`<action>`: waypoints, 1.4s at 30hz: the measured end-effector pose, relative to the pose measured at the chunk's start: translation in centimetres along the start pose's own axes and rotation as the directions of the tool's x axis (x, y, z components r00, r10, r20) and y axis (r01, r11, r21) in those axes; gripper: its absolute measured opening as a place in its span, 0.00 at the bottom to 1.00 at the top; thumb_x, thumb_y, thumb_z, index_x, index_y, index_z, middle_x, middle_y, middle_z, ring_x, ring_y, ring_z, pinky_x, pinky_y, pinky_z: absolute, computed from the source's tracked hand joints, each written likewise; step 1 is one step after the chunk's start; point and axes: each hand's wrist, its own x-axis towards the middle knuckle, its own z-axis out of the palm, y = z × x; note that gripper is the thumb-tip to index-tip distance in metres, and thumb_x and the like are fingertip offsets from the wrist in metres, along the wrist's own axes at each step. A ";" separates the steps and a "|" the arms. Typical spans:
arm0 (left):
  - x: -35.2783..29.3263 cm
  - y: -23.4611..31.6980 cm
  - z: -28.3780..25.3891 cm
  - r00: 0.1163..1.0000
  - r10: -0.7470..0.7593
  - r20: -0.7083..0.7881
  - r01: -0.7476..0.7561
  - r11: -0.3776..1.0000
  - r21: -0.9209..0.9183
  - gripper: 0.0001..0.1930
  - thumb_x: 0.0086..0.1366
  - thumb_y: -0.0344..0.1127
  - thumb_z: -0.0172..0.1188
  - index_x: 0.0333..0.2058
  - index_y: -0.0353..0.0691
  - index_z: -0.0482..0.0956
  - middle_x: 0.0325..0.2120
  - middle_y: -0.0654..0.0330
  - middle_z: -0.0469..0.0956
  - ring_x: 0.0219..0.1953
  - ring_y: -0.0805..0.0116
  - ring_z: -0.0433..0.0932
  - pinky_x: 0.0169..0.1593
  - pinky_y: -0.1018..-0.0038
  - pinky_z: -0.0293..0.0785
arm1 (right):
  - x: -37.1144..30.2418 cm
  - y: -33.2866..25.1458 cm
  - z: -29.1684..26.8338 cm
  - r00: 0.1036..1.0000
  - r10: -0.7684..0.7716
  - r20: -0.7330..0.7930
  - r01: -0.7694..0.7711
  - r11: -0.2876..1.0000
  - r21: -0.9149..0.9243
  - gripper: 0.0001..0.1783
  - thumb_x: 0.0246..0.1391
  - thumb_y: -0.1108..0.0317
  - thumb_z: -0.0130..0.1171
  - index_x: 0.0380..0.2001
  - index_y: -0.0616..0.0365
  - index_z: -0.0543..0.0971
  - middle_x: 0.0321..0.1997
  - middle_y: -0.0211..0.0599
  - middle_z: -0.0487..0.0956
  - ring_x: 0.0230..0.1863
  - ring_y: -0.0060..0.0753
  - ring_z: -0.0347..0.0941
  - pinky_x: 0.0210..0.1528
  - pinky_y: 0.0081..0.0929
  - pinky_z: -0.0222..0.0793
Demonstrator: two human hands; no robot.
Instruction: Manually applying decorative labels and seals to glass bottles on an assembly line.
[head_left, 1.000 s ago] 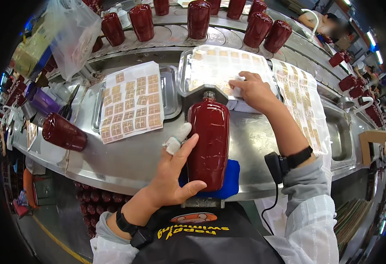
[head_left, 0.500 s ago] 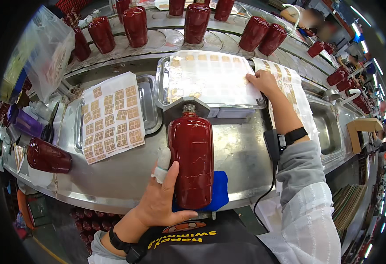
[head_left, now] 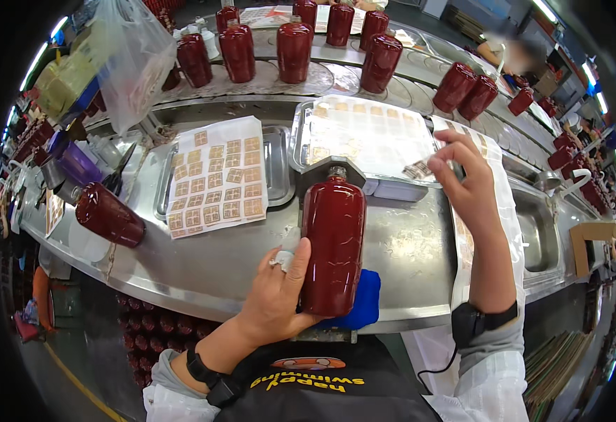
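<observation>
The left hand (head_left: pixel 269 295) held a dark red bottle (head_left: pixel 334 246) by its lower left side; the right hand (head_left: pixel 471 184) pinched a small patterned sticker (head_left: pixel 417 169) near the tray's (head_left: pixel 298 137) white sheet (head_left: pixel 371 144).

Brt | tube lamps (head_left: pixel 592 62) L+R | glare: white sheet (head_left: pixel 371 137), steel tabletop (head_left: pixel 413 278) | fisheye bend, blk corners
</observation>
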 end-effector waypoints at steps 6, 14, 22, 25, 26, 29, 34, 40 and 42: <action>-0.6 -0.5 1.0 1.000 -0.026 0.006 0.026 0.988 -0.153 0.57 0.51 0.49 0.72 0.67 0.26 0.43 0.52 0.42 0.73 0.47 0.42 0.74 0.59 0.49 0.61 | -1.4 -6.2 -0.7 0.984 -0.077 0.163 -0.003 0.895 0.446 0.06 0.52 0.73 0.64 0.30 0.62 0.77 0.48 0.43 0.77 0.41 0.32 0.75 0.44 0.27 0.69; -0.2 -1.5 1.1 0.997 -0.042 0.065 0.063 0.925 -0.375 0.56 0.55 0.47 0.69 0.68 0.28 0.38 0.61 0.38 0.62 0.60 0.42 0.65 0.64 0.55 0.58 | -2.6 -5.0 6.2 0.973 -0.103 0.206 0.002 0.900 0.437 0.09 0.50 0.68 0.66 0.29 0.59 0.76 0.47 0.44 0.76 0.50 0.47 0.73 0.50 0.37 0.69; 5.2 0.0 1.7 0.861 -0.492 0.132 0.327 0.335 -0.883 0.43 0.66 0.40 0.58 0.67 0.25 0.41 0.62 0.44 0.59 0.63 0.63 0.61 0.65 0.68 0.57 | -2.1 -4.5 7.0 0.971 -0.095 0.218 -0.039 0.840 0.541 0.11 0.47 0.68 0.69 0.27 0.59 0.75 0.41 0.42 0.76 0.45 0.45 0.72 0.48 0.36 0.69; 5.3 -0.3 2.1 0.893 -0.447 0.046 0.292 0.499 -0.816 0.44 0.64 0.38 0.59 0.67 0.24 0.41 0.62 0.43 0.59 0.64 0.61 0.61 0.66 0.67 0.57 | -1.8 -4.6 6.8 0.966 -0.117 0.232 -0.032 0.832 0.555 0.12 0.46 0.69 0.69 0.25 0.60 0.74 0.38 0.40 0.75 0.41 0.43 0.72 0.45 0.35 0.69; 5.2 -0.3 2.1 0.891 -0.451 0.049 0.291 0.486 -0.824 0.44 0.63 0.38 0.60 0.67 0.24 0.41 0.63 0.43 0.57 0.65 0.60 0.60 0.66 0.67 0.56 | -1.7 -4.7 6.7 0.957 -0.117 0.265 -0.046 0.842 0.538 0.12 0.48 0.68 0.69 0.25 0.60 0.74 0.41 0.41 0.76 0.44 0.40 0.73 0.47 0.32 0.69; 5.2 -0.3 2.2 0.892 -0.449 0.056 0.297 0.488 -0.821 0.45 0.63 0.37 0.60 0.67 0.24 0.40 0.64 0.42 0.55 0.66 0.59 0.58 0.67 0.67 0.54 | -1.6 -4.6 6.8 0.950 -0.105 0.293 -0.071 0.843 0.534 0.13 0.49 0.67 0.69 0.25 0.60 0.73 0.43 0.42 0.77 0.47 0.37 0.74 0.49 0.30 0.69; 5.3 -0.2 2.0 0.895 -0.437 0.088 0.315 0.480 -0.818 0.46 0.62 0.37 0.61 0.68 0.25 0.38 0.65 0.43 0.53 0.67 0.59 0.56 0.68 0.66 0.53 | -1.4 -4.4 7.0 0.948 -0.095 0.303 -0.082 0.848 0.523 0.15 0.48 0.67 0.70 0.23 0.60 0.72 0.40 0.41 0.77 0.46 0.36 0.73 0.48 0.29 0.68; 5.4 0.2 1.8 0.890 -0.444 0.109 0.311 0.414 -0.855 0.47 0.63 0.36 0.60 0.68 0.26 0.36 0.64 0.45 0.54 0.65 0.61 0.59 0.67 0.68 0.55 | -1.4 -4.6 7.1 0.950 -0.069 0.303 -0.103 0.850 0.517 0.16 0.47 0.66 0.70 0.23 0.60 0.72 0.38 0.40 0.76 0.44 0.36 0.73 0.46 0.29 0.68; 5.3 -0.1 1.9 0.896 -0.432 0.105 0.312 0.444 -0.840 0.46 0.64 0.35 0.60 0.68 0.27 0.36 0.64 0.45 0.55 0.65 0.62 0.59 0.66 0.68 0.57 | -1.4 -4.5 7.2 0.954 -0.080 0.290 -0.079 0.862 0.500 0.16 0.47 0.66 0.70 0.23 0.60 0.72 0.38 0.40 0.76 0.43 0.35 0.73 0.45 0.29 0.69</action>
